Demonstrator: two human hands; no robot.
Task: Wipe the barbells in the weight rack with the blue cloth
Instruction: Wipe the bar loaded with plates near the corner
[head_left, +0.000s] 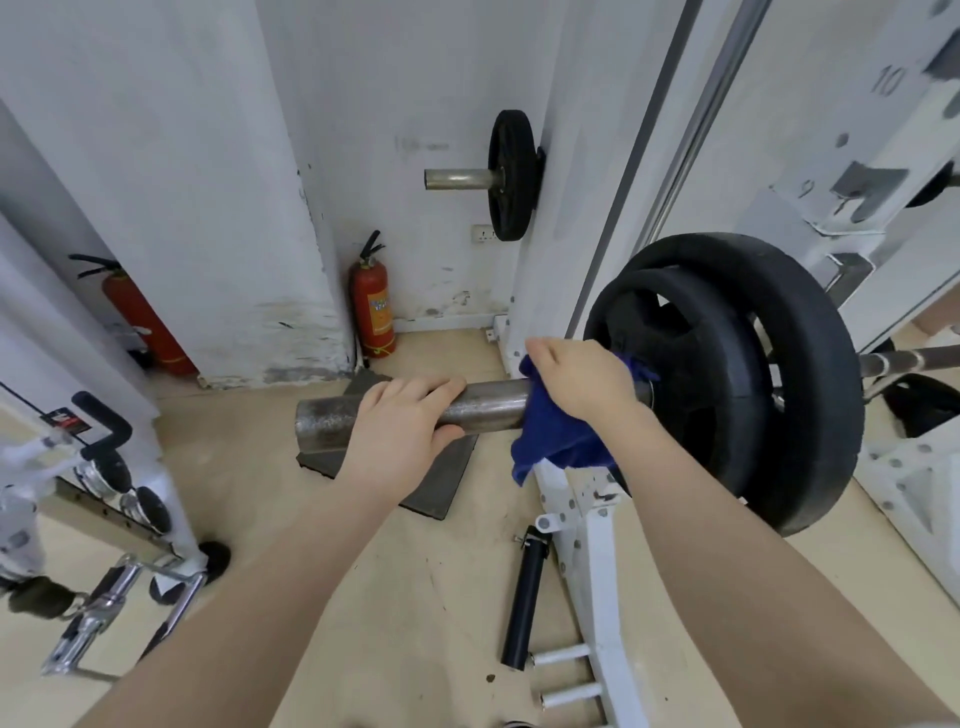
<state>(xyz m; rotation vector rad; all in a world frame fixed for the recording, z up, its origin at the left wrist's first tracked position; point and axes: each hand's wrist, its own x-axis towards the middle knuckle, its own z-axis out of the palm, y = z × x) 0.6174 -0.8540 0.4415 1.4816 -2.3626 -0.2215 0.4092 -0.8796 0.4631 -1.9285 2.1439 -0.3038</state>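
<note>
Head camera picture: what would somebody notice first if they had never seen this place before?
Probably the big black weight plates on the right, stacked on a metal barbell sleeve that runs across the middle. The right hand wraps a blue cloth around that sleeve beside the plates, while the left hand holds it nearer the free end. A red fire extinguisher stands by the wall behind.

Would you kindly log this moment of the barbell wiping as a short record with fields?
setting: gym floor beside a white weight rack
left hand: grips the bare barbell sleeve near its free end
right hand: holds the blue cloth wrapped over the sleeve, close to the plates
plates: two black weight plates loaded on the bar
cloth state: bunched, one corner hanging below the sleeve
background: red fire extinguisher standing by the wall
floor: black tube lying by the rack base
</note>
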